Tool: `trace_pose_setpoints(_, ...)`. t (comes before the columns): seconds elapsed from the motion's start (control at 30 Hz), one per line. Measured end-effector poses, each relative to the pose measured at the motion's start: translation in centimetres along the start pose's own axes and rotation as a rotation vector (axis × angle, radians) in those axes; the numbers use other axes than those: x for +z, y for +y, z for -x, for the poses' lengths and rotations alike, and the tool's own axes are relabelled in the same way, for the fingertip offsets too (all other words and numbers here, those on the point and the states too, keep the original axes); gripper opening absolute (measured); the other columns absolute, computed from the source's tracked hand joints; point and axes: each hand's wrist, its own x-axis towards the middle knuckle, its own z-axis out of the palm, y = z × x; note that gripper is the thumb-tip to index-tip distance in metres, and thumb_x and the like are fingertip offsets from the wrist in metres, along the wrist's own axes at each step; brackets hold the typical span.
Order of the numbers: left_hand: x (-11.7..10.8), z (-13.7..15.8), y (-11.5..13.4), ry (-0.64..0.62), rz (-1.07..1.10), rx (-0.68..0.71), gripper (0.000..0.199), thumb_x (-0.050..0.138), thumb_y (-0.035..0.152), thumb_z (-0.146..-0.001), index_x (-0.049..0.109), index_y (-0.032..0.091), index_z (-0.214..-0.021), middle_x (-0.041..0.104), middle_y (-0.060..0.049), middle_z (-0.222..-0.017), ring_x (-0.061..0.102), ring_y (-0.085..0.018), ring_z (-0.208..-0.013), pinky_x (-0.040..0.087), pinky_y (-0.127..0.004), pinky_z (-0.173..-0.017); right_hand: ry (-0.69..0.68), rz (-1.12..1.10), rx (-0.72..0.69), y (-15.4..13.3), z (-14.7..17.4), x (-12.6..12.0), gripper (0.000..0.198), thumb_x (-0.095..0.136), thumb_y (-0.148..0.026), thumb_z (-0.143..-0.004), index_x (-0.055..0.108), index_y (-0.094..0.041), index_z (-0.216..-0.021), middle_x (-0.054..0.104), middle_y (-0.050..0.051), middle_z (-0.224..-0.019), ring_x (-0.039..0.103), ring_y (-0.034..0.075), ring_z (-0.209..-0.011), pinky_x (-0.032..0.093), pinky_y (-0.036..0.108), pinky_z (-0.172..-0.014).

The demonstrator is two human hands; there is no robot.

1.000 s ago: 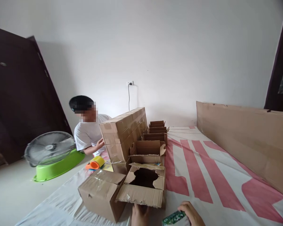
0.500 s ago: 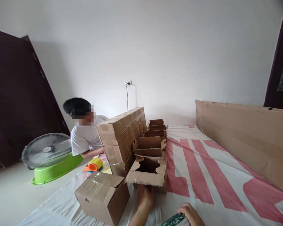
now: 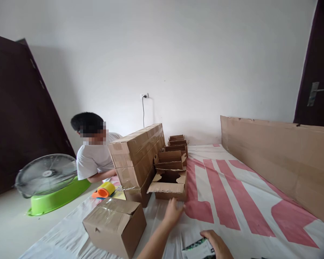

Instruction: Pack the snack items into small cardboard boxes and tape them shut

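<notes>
My left hand (image 3: pixel 174 213) reaches out just in front of an open cardboard box (image 3: pixel 170 196), its fingers apart and nothing in them. Whether the fingertips touch the box's front is hard to tell. The flaps of that box stand partly open over a dark inside. At the bottom edge, my right hand (image 3: pixel 217 244) grips a small green-and-white printed pack (image 3: pixel 200 250), partly cut off by the frame. A taped cardboard box (image 3: pixel 114 225) sits to the left of my left forearm.
Stacked taped boxes (image 3: pixel 137 154) stand left of a row of open boxes (image 3: pixel 170 156). Beyond the stack, a person in a white shirt (image 3: pixel 93 158) leans near an orange-and-yellow tape dispenser (image 3: pixel 104 190). A fan (image 3: pixel 47 174) rests on a green tub (image 3: pixel 56 198). A cardboard panel (image 3: pixel 275 151) borders the right.
The open box has slid away from me, closer to the row behind it. My left hand has drawn off its front. The pack in my right hand has tilted, showing more white.
</notes>
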Motion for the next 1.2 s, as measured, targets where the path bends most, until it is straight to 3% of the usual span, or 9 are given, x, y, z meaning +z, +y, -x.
trace_pose_setpoints(0.17, 1.3, 8.2, 1.4, -0.493, -0.154, 0.325, 0.065, 0.075, 0.032, -0.066, 0.054, 0.024, -0.127, 0.054, -0.008, -0.134, 0.050, -0.028, -0.121, 0.037, -0.039, -0.106, 0.004, 0.031, -0.009, -0.2, 0.4, -0.2, 0.076, 0.070, -0.041, -0.070, 0.047, -0.021, -0.139, 0.053, 0.017, -0.137, 0.049, 0.035, -0.127, 0.037, 0.050, -0.107)
trace_pose_setpoints(0.23, 1.4, 10.0, 1.6, -0.554, -0.276, 0.340, 0.072, 0.074, 0.034, -0.068, 0.049, 0.024, -0.134, 0.054, -0.011, -0.134, 0.049, -0.032, -0.121, 0.035, -0.044, -0.106, 0.054, 0.018, 0.031, -1.1, 0.6, -0.4, 0.076, 0.071, -0.037, -0.070, 0.046, -0.020, -0.140, 0.056, 0.016, -0.133, 0.051, 0.033, -0.125, 0.039, 0.048, -0.106)
trace_pose_setpoints(0.47, -1.1, 8.7, 1.2, -0.499, -0.381, 0.382, 0.055, 0.065, 0.032, -0.079, 0.051, 0.032, -0.131, 0.063, -0.007, -0.123, 0.056, -0.031, -0.112, 0.035, -0.046, -0.100, 0.140, -0.017, 0.078, -1.8, 0.9, -0.7, 0.058, 0.065, -0.027, -0.073, 0.053, -0.020, -0.129, 0.062, 0.013, -0.120, 0.058, 0.027, -0.113, 0.045, 0.045, -0.101)
trace_pose_setpoints(0.63, -1.9, 5.3, -1.2, 0.030, -0.478, 0.153, 0.042, 0.049, 0.010, -0.084, 0.060, 0.026, -0.122, 0.060, -0.011, -0.122, 0.050, -0.031, -0.119, 0.026, -0.049, -0.106, 0.174, -0.013, 0.109, -1.3, 0.8, -0.7, 0.045, 0.059, -0.027, -0.076, 0.057, -0.020, -0.121, 0.065, 0.008, -0.106, 0.063, 0.023, -0.103, 0.049, 0.040, -0.094)
trace_pose_setpoints(0.7, -1.3, 4.7, -2.3, 0.144, -0.483, 0.059, 0.041, 0.043, 0.007, -0.085, 0.060, 0.019, -0.121, 0.057, -0.015, -0.122, 0.049, -0.031, -0.119, 0.030, -0.046, -0.104, 0.170, -0.005, 0.093, -1.5, 0.8, -0.8, 0.040, 0.058, -0.028, -0.077, 0.059, -0.020, -0.117, 0.066, 0.008, -0.102, 0.064, 0.022, -0.099, 0.051, 0.039, -0.091)
trace_pose_setpoints(0.87, 0.8, 4.6, -4.0, 0.031, -0.430, 0.059, 0.023, 0.046, 0.009, -0.084, 0.066, 0.016, -0.094, 0.062, -0.011, -0.100, 0.057, -0.025, -0.100, 0.041, -0.035, -0.089, 0.152, 0.042, 0.055, -2.4, 0.5, -1.2, 0.028, 0.056, -0.025, -0.077, 0.064, -0.020, -0.104, 0.066, 0.008, -0.096, 0.064, 0.022, -0.094, 0.051, 0.038, -0.088)
trace_pose_setpoints(0.97, 1.1, 4.4, -4.4, 0.025, -0.394, 0.058, 0.021, 0.047, 0.011, -0.085, 0.065, 0.015, -0.095, 0.061, -0.012, -0.103, 0.055, -0.025, -0.103, 0.041, -0.037, -0.092, 0.143, 0.053, 0.050, -2.7, 0.5, -1.4, 0.025, 0.055, -0.024, -0.077, 0.064, -0.020, -0.099, 0.066, 0.008, -0.095, 0.064, 0.022, -0.093, 0.052, 0.037, -0.087)
trace_pose_setpoints(1.1, 0.5, 4.6, -4.0, -0.006, -0.325, 0.074, 0.019, 0.051, 0.010, -0.081, 0.066, 0.016, -0.091, 0.062, -0.010, -0.101, 0.056, -0.024, -0.102, 0.043, -0.036, -0.091, 0.130, 0.044, 0.067, -2.9, 0.6, -1.6, 0.021, 0.054, -0.024, -0.079, 0.064, -0.021, -0.097, 0.066, 0.007, -0.095, 0.063, 0.022, -0.093, 0.052, 0.038, -0.087)
trace_pose_setpoints(1.2, -1.7, 6.1, -2.8, -0.061, -0.247, 0.169, 0.023, 0.054, 0.015, -0.082, 0.064, 0.020, -0.102, 0.063, -0.007, -0.107, 0.058, -0.019, -0.101, 0.046, -0.030, -0.090, 0.132, 0.031, 0.081, -3.0, 0.7, -1.8, 0.020, 0.054, -0.027, -0.080, 0.065, -0.022, -0.096, 0.066, 0.008, -0.095, 0.064, 0.022, -0.093, 0.052, 0.038, -0.086)
